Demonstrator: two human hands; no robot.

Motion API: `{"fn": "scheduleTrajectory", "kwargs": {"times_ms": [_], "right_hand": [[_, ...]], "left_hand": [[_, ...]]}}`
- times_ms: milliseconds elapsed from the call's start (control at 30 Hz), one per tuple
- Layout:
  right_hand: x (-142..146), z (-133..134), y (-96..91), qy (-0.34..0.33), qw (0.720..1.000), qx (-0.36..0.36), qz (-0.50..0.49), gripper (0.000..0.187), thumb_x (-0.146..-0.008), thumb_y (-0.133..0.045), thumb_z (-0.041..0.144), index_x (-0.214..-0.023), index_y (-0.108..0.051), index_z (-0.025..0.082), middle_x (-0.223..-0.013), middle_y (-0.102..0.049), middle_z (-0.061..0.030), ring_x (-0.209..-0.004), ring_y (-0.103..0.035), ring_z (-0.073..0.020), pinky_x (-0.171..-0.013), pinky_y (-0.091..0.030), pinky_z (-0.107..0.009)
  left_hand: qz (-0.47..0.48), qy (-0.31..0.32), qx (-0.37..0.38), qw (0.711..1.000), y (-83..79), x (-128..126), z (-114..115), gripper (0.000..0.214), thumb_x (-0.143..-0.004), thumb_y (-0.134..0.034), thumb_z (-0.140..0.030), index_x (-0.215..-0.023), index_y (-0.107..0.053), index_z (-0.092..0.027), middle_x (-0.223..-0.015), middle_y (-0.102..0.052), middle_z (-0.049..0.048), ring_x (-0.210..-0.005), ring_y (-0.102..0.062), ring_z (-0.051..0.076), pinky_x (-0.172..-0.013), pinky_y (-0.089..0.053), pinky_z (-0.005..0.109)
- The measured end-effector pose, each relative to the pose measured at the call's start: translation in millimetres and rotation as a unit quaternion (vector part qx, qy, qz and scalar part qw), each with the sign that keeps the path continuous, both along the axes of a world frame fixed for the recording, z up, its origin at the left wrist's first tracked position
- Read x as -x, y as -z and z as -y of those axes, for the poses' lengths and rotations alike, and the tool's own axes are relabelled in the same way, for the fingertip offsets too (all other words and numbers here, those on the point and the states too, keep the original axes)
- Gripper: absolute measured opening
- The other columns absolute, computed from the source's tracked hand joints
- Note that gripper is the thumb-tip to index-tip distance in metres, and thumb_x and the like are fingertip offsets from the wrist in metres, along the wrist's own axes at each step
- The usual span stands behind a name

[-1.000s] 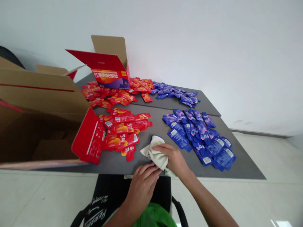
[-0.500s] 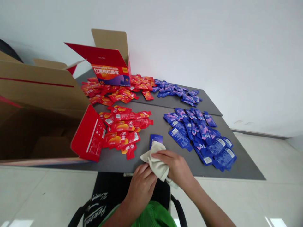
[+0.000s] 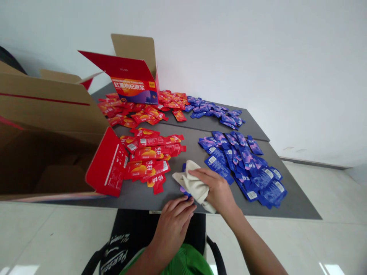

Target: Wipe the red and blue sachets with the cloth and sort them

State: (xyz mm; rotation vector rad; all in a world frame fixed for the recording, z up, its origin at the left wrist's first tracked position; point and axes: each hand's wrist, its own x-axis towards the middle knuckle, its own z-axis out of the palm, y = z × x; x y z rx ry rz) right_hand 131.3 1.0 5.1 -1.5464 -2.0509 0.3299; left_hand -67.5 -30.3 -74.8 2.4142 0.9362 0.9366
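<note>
My right hand (image 3: 218, 190) presses a crumpled beige cloth (image 3: 191, 182) down onto a blue sachet (image 3: 184, 190) that lies on the grey table (image 3: 292, 198); only slivers of the sachet show under the cloth. My left hand (image 3: 174, 220) rests at the table's near edge, its fingertips pinning the sachet's near end. A pile of red sachets (image 3: 149, 156) lies just left of the cloth. A pile of blue sachets (image 3: 241, 162) lies just right of it.
A large open cardboard box (image 3: 48, 133) with a red flap fills the left side. A smaller open red box (image 3: 133, 86) stands at the back, with more red sachets (image 3: 134, 110) and blue sachets (image 3: 215, 110) around it. A white wall rises behind.
The cloth in my right hand moved forward over the blue sachet, covering most of it. My left hand's fingers slid up to the sachet's near end.
</note>
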Motion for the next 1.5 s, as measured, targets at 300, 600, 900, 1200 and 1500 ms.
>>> {"fn": "scheduleTrajectory", "kwargs": {"times_ms": [300,600,900,1200,1500], "right_hand": [[-1,-24,25.7,-0.002,0.999,0.049,-0.003,0.051,-0.09,-0.064,0.005,-0.132,-0.071,0.032,-0.132,-0.073,-0.0024,-0.115,-0.071,-0.0199,-0.099,-0.056,-0.028],[-8,-32,-0.9,0.039,0.999,-0.016,0.008,0.052,-0.089,-0.063,0.006,-0.135,-0.07,0.029,-0.132,-0.072,-0.0052,-0.116,-0.07,-0.0223,-0.099,-0.056,-0.031],[8,20,27.9,0.005,0.998,0.06,-0.026,0.05,-0.09,-0.066,0.009,-0.132,-0.071,0.035,-0.131,-0.073,-0.0033,-0.114,-0.072,-0.0207,-0.098,-0.057,-0.03],[-13,-56,7.0,0.047,0.999,0.002,0.02,0.053,-0.088,-0.061,0.003,-0.133,-0.071,0.029,-0.132,-0.073,-0.005,-0.116,-0.071,-0.0234,-0.099,-0.056,-0.033],[9,29,19.5,-0.013,0.997,0.069,-0.015,0.055,-0.089,-0.063,0.006,-0.134,-0.07,0.037,-0.133,-0.073,-0.003,-0.115,-0.072,-0.0211,-0.098,-0.057,-0.03]], "left_hand": [[-0.003,0.013,0.021,1.0,-1.8,1,-2,0.031,-0.1,-0.056,-0.014,-0.126,-0.07,-0.024,-0.128,-0.074,0.0029,-0.119,-0.064,0.026,-0.098,-0.053,0.046],[0.002,0.004,0.016,1.0,-2.7,0,-2,0.031,-0.1,-0.056,-0.014,-0.124,-0.072,-0.026,-0.128,-0.074,0.0034,-0.12,-0.065,0.026,-0.098,-0.054,0.046],[-0.02,0.017,0.019,0.999,-5.3,3,-4,0.027,-0.097,-0.059,-0.011,-0.113,-0.075,-0.024,-0.11,-0.078,0.0039,-0.109,-0.066,0.027,-0.094,-0.054,0.046],[-0.02,0.012,0.019,1.0,-4.1,2,-4,0.032,-0.101,-0.053,-0.014,-0.124,-0.073,-0.026,-0.129,-0.074,0.0044,-0.122,-0.064,0.025,-0.098,-0.056,0.047],[-0.025,0.024,0.031,0.999,-5.9,6,-2,0.029,-0.096,-0.057,-0.007,-0.107,-0.076,-0.025,-0.106,-0.078,0.0038,-0.107,-0.067,0.026,-0.095,-0.055,0.046]]}}
